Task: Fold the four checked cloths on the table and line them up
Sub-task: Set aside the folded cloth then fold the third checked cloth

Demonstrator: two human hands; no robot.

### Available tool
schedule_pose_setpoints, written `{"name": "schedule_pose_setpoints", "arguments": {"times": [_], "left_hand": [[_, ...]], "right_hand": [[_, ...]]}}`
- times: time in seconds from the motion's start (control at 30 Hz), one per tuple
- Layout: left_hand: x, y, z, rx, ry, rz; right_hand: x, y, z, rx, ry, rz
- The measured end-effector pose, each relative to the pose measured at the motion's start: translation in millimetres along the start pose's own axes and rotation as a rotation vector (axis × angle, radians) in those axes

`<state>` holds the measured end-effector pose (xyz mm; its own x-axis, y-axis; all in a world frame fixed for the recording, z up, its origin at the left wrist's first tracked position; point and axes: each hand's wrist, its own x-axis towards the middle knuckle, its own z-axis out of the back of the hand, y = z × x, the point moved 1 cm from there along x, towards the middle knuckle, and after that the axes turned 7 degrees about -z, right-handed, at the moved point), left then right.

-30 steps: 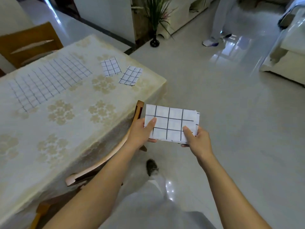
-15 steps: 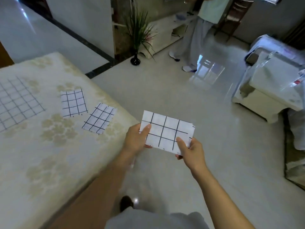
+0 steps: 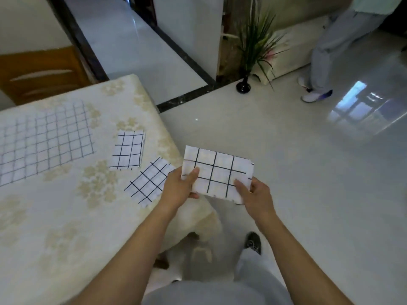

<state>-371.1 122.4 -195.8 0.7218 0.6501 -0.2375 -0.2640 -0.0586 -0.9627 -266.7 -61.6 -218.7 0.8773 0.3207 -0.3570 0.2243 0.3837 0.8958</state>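
A folded white cloth with black checks [image 3: 217,172] is held in the air just past the table's right corner. My left hand [image 3: 179,188] pinches its left edge, thumb on top. My right hand [image 3: 256,192] pinches its lower right corner. Two smaller folded checked cloths lie on the table near that corner: one squared up [image 3: 127,150], the other turned at an angle [image 3: 147,181] right beside my left hand. A large checked cloth [image 3: 41,139] lies spread flat further left on the table.
The table [image 3: 66,216] wears a cream floral cover. A wooden chair back [image 3: 41,73] stands behind it. On the glossy floor are a potted plant [image 3: 253,51] and another person's legs [image 3: 326,62] at the back right. My own legs and shoe [image 3: 253,243] are below.
My view has swung toward the table; the held cloth now sits closer to the table's corner and the two folded cloths. Both hands keep the same hold.
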Motion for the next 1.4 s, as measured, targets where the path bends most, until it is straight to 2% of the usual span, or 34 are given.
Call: {"name": "schedule_pose_setpoints", "arguments": {"times": [0.13, 0.27, 0.37, 0.53, 0.67, 0.77, 0.87, 0.97, 1.07, 1.2, 1.4], "left_hand": [[30.7, -18.3, -60.2, -0.024, -0.157, 0.023], [57.7, -49.1, -124.5, -0.016, -0.164, -0.001], [82.8, -69.4, -154.1, -0.003, -0.203, 0.014], [101.2, -67.3, -147.1, 0.081, -0.323, 0.026], [125.4, -49.3, -123.7, 0.064, -0.450, 0.089], [171.5, -40.0, -125.1, 0.052, -0.432, 0.068], [231.1, -50.4, -129.8, -0.031, -0.312, 0.000], [281.4, -73.2, -110.1, -0.064, -0.228, -0.051], [321.4, -84.8, -63.2, -0.111, -0.276, -0.046], [353.9, -80.8, 11.9, -0.005, -0.490, -0.005], [330.9, -44.0, 94.3, -0.035, -0.773, 0.171]], "right_hand": [[78.2, 21.6, 39.5, -0.081, 0.118, 0.055], [143.0, 54.4, 92.0, -0.092, 0.111, 0.116], [185.3, 67.2, 116.4, -0.061, 0.142, 0.076], [214.1, 70.0, 92.3, -0.026, 0.293, 0.043], [228.8, 71.2, 62.5, -0.162, 0.463, 0.039], [268.5, 82.9, 57.9, -0.223, 0.460, 0.036], [315.9, 111.4, 51.4, -0.212, 0.368, 0.056], [355.5, 150.8, 28.0, -0.247, 0.358, 0.098], [389.3, 189.4, -22.4, -0.279, 0.397, 0.126], [413.1, 232.2, -122.9, -0.278, 0.520, 0.197], [403.7, 237.5, -235.6, -0.420, 0.906, 0.186]]}}
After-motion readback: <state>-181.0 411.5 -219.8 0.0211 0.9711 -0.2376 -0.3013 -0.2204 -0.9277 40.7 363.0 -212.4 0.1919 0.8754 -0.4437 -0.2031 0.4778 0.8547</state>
